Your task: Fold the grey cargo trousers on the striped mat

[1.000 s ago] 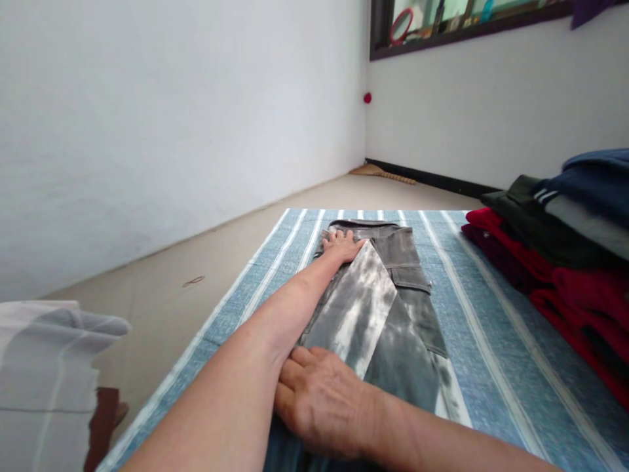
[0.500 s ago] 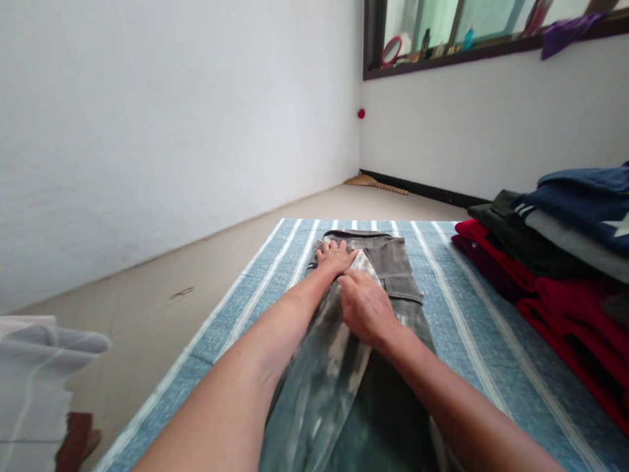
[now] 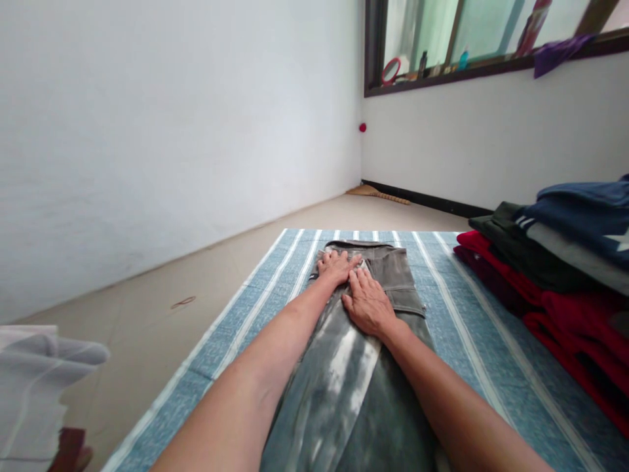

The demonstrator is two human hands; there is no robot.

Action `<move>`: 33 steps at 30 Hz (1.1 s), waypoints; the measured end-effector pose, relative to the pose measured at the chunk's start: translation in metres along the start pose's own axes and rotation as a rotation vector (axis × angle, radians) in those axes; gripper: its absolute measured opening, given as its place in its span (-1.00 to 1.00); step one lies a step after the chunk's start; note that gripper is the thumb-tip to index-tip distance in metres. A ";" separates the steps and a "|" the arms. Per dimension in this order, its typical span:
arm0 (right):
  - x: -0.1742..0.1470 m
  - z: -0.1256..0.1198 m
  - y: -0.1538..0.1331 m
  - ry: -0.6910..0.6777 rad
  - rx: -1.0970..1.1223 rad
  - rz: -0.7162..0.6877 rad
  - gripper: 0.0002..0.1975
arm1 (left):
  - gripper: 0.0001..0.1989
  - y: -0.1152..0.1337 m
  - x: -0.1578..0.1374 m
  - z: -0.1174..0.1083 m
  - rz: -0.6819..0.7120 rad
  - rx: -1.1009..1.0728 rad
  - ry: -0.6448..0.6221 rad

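A pair of grey-green, mottled trousers (image 3: 339,387) lies lengthwise before me, one leg laid over the other, with the waistband at the far end. My left hand (image 3: 337,266) rests on them near the waist, fingers spread and palm down. Just to its right and slightly nearer, my right hand (image 3: 368,303) lies flat on the same cloth, its fingertips close to my left thumb. Both hands press on the fabric without gripping it. The near end of the trousers runs out of view between my forearms.
Beneath the trousers is a blue-and-white striped cloth (image 3: 452,314). A stack of folded clothes (image 3: 545,262) stands on the right. Pale grey fabric (image 3: 34,373) hangs at lower left. On the floor lie a broom (image 3: 378,194) in the far corner and a thin loop (image 3: 183,302).
My right hand has opened from a closed grip on the cloth and now lies flat on it. The left hand stays in place. The view has tilted up slightly.
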State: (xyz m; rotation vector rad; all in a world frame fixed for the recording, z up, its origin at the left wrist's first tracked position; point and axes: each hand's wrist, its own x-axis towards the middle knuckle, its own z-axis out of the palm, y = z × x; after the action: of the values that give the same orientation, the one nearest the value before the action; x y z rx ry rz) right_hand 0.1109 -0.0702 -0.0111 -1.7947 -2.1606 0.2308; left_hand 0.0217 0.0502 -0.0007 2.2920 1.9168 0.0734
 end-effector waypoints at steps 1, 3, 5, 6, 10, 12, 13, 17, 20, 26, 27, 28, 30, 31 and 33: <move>0.000 -0.001 0.000 -0.009 0.003 0.004 -0.34 | -0.36 -0.001 0.001 -0.001 0.002 -0.004 -0.002; 0.001 -0.002 -0.001 -0.024 0.003 0.009 -0.33 | -0.40 -0.004 0.003 -0.002 0.006 -0.011 -0.004; 0.000 -0.003 -0.001 -0.037 -0.001 0.007 -0.35 | -0.40 -0.005 0.004 -0.002 0.007 -0.017 0.005; 0.000 -0.004 -0.001 -0.043 -0.004 0.005 -0.36 | -0.38 -0.006 0.005 -0.002 0.005 -0.018 0.015; 0.000 -0.006 -0.003 -0.044 -0.016 -0.008 -0.39 | -0.31 -0.001 0.005 -0.001 -0.026 -0.020 0.069; -0.001 -0.007 -0.003 -0.045 -0.023 -0.010 -0.39 | -0.30 0.002 0.005 -0.001 -0.041 -0.025 0.076; -0.001 -0.007 -0.004 -0.048 -0.024 -0.010 -0.39 | -0.31 0.002 0.005 -0.001 -0.041 -0.028 0.071; -0.002 -0.006 -0.004 -0.035 -0.007 -0.017 -0.39 | -0.34 -0.001 0.006 -0.001 -0.014 -0.043 0.027; -0.002 -0.005 -0.004 -0.020 0.007 -0.028 -0.39 | -0.29 -0.004 0.006 -0.002 -0.005 -0.051 0.000; -0.003 -0.002 -0.002 0.007 0.006 -0.039 -0.42 | -0.12 0.003 0.003 -0.006 -0.010 -0.052 -0.037; -0.003 -0.002 -0.001 0.012 0.004 -0.042 -0.42 | -0.14 0.004 0.003 -0.006 -0.011 -0.052 -0.037; -0.003 -0.002 -0.001 0.015 0.000 -0.044 -0.42 | -0.17 0.004 0.002 -0.006 -0.012 -0.053 -0.037; -0.002 -0.002 -0.001 0.017 -0.017 -0.049 -0.43 | -0.20 0.005 0.002 -0.005 -0.011 -0.055 -0.029; -0.002 -0.002 -0.001 0.021 -0.025 -0.053 -0.44 | -0.20 0.005 0.002 -0.004 -0.011 -0.057 -0.022; -0.002 -0.002 -0.001 0.031 -0.028 -0.060 -0.44 | -0.22 0.005 0.002 -0.003 -0.011 -0.062 -0.006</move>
State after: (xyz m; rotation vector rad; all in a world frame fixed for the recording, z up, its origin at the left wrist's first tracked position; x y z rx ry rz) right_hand 0.1114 -0.0720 -0.0089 -1.7334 -2.2031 0.1578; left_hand 0.0266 0.0512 0.0033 2.2392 1.8962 0.1227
